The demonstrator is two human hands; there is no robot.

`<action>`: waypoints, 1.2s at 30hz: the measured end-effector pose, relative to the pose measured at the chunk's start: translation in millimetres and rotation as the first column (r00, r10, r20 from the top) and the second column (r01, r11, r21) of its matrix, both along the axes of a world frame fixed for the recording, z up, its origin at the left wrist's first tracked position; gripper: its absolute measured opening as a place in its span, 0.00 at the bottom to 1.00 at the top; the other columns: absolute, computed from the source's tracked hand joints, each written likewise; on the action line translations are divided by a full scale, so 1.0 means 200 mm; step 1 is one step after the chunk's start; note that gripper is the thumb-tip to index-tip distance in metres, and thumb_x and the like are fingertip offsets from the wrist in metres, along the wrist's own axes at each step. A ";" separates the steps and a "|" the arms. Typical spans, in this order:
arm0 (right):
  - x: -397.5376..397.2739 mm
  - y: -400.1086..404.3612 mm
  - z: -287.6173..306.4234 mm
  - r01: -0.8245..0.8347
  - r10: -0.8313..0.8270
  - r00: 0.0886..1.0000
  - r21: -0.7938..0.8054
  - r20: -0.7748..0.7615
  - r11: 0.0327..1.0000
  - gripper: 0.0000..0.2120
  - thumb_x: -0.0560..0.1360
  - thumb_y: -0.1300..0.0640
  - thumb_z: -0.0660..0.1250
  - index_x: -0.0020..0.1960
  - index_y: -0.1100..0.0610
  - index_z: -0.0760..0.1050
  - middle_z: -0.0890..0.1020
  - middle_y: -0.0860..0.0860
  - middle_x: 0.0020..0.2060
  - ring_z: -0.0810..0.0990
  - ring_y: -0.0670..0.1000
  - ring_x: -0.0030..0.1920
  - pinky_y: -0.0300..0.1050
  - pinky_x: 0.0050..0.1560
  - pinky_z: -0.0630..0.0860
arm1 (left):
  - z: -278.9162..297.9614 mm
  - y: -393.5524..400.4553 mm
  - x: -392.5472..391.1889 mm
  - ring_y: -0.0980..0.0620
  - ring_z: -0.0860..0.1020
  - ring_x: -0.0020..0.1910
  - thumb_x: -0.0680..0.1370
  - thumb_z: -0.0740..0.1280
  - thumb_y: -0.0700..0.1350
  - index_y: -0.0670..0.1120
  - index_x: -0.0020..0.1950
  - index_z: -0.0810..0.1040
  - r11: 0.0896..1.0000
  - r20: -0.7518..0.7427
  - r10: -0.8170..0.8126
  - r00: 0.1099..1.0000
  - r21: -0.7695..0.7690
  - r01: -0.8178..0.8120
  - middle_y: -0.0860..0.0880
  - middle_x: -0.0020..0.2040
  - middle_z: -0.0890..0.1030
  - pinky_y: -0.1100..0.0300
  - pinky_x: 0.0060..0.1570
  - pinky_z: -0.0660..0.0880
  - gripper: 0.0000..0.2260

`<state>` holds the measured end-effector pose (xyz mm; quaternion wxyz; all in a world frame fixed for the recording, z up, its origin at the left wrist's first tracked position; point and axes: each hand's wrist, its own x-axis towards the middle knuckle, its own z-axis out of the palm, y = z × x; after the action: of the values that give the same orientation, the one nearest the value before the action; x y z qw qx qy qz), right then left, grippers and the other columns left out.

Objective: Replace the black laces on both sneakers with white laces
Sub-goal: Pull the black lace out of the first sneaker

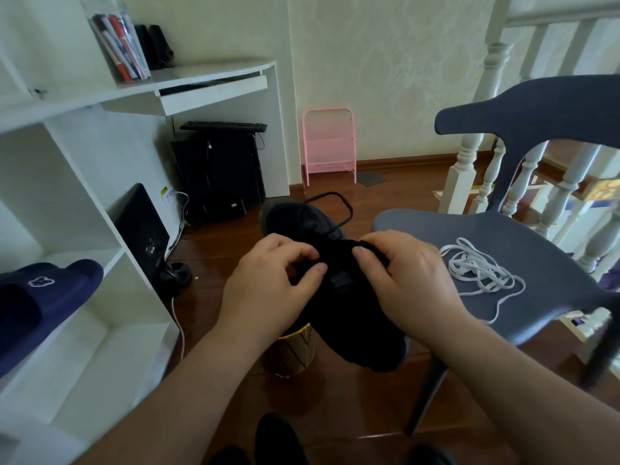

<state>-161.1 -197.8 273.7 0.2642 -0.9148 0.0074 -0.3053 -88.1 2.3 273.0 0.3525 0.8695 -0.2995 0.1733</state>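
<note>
Black sneaker (349, 313): held between both hands, above the floor.
Left hand (268, 283): fingers curled, pinching at the lacing.
Right hand (409, 280): pinches the black lace (339, 204), which loops beyond the fingers.
White laces (479, 270): heaped on the grey chair (536, 297), just right of the right hand.

A: What colours do I have here?
B: I see a black sneaker (339, 297) with a black lace (335, 204), white laces (479, 268) on a grey-blue chair (523, 263), a navy slipper (40, 297) with a white flower outline, a pink rack (329, 146), and a gold-patterned can (295, 350).
</note>
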 end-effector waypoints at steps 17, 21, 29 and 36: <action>0.02 -0.01 0.00 0.086 -0.081 0.994 0.084 -0.071 0.993 0.09 0.81 0.46 0.67 0.45 0.47 0.70 0.73 0.41 0.43 0.72 0.41 0.45 0.36 0.42 0.66 | 0.03 -0.01 -0.01 0.47 0.77 0.37 0.80 0.61 0.67 0.46 0.38 0.75 0.977 -0.474 -0.190 0.860 -0.177 0.118 0.49 0.33 0.75 0.52 0.45 0.70 0.25; 0.03 0.00 0.00 0.080 -0.079 0.996 0.031 -0.044 0.996 0.07 0.81 0.47 0.68 0.48 0.48 0.73 0.75 0.41 0.42 0.72 0.43 0.43 0.31 0.42 0.66 | 0.02 -0.03 -0.02 0.57 0.76 0.45 0.82 0.59 0.67 0.60 0.46 0.76 0.963 -0.141 0.009 0.990 0.269 0.030 0.59 0.37 0.77 0.47 0.54 0.74 0.14; 0.04 -0.10 0.03 0.154 -0.119 0.986 0.365 -0.118 0.918 0.06 0.81 0.48 0.69 0.46 0.47 0.77 0.79 0.42 0.40 0.78 0.43 0.45 0.39 0.40 0.69 | 0.09 0.02 0.01 0.52 0.76 0.41 0.81 0.62 0.46 0.48 0.35 0.76 0.435 -0.441 -0.755 0.486 -0.891 -0.132 0.51 0.36 0.76 0.55 0.49 0.71 0.15; 0.00 -0.04 0.05 0.096 -0.084 0.995 0.251 -0.060 0.963 0.04 0.80 0.49 0.71 0.47 0.46 0.78 0.80 0.38 0.37 0.76 0.33 0.46 0.25 0.38 0.68 | 0.05 0.03 0.03 0.48 0.78 0.35 0.82 0.58 0.62 0.49 0.43 0.83 0.914 -0.541 -0.271 0.796 -0.403 0.038 0.46 0.32 0.80 0.45 0.45 0.74 0.22</action>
<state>-161.0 -205.5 283.9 0.3645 -0.8795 0.0944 -0.2912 -83.0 9.2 283.1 0.5990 0.7689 -0.2089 -0.0795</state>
